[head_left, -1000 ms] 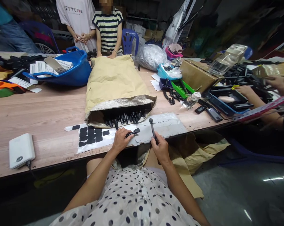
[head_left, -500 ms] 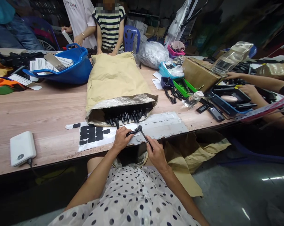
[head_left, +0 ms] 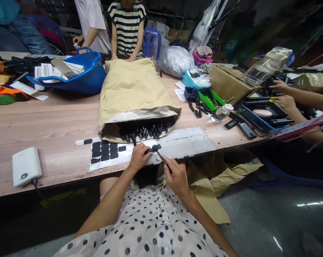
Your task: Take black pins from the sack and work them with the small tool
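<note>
Close to the table's front edge, my left hand [head_left: 139, 156] is closed on a small black part [head_left: 149, 151]. My right hand [head_left: 177, 175] grips a thin dark rod [head_left: 161, 157] with a shiny shaft. The rod's rounded black end meets the part at my left fingers; whether the two are joined I cannot tell. Just beside that end a small dark patch [head_left: 158, 146] shows over the grey board [head_left: 185, 142]. Left of my left hand lies a white sheet with black rounded-square stickers [head_left: 105, 150]. Behind my hands, a kraft paper bag [head_left: 132, 85] gapes, with several black cylindrical pieces [head_left: 145, 132] inside.
A white power bank [head_left: 26, 166] with a cable lies at left. Further back are a blue basket [head_left: 78, 84] of small boxes, a green tray [head_left: 211, 100], a clear bottle [head_left: 222, 112] and a cardboard box [head_left: 229, 84]. A co-worker's hands work at the right; others stand opposite.
The rod's rounded end has shifted slightly left, up to the part in my left hand. My right hand has moved a little left and down. My left hand stays nearly in place.
</note>
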{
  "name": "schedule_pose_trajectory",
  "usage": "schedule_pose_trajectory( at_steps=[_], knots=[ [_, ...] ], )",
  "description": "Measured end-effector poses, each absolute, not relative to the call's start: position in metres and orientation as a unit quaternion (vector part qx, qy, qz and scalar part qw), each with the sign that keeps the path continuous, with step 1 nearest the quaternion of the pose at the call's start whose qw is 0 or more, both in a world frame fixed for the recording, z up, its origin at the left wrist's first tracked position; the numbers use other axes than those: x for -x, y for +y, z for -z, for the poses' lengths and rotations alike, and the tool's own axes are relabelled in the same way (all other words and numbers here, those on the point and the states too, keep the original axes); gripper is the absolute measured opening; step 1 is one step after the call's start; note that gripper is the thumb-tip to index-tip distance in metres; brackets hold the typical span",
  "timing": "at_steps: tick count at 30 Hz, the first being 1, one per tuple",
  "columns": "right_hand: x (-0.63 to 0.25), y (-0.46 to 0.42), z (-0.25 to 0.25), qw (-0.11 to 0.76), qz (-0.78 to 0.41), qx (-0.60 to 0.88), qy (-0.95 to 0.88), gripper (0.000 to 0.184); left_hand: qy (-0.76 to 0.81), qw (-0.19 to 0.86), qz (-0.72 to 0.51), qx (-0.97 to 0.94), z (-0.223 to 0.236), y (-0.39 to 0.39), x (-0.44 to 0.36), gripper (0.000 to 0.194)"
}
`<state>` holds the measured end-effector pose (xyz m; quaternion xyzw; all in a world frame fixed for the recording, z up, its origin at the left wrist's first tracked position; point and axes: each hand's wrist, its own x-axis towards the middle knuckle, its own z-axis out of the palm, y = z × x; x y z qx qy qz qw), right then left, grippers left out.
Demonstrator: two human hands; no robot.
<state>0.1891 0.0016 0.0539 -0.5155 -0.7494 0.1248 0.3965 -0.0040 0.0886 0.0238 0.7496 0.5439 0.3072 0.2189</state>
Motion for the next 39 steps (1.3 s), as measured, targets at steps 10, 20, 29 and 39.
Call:
schedule_pose_trajectory(
  at_steps=[10, 20, 29, 39],
  knots=[
    [-0.192, 0.004, -0.05, 0.371, -0.147, 0.564, -0.723, 0.043, 0.55, 0.224, -0.305, -0.744, -0.029, 0.087, 0.002, 0.01],
    [-0.225, 0.026, -0.033, 0.298, 0.018, 0.707, -0.642, 0.04, 0.549, 0.204, -0.296, -0.755, -0.031, 0.084, 0.001, 0.011],
    [-0.218, 0.029, -0.025, 0.295, -0.007, 0.725, -0.622, 0.039, 0.518, 0.184, -0.299, -0.78, -0.036, 0.08, 0.004, 0.014],
    [-0.217, 0.029, -0.023, 0.31, 0.013, 0.716, -0.625, 0.041, 0.41, 0.341, -0.228, -0.815, -0.038, 0.009, -0.004, 0.021]
  ],
)
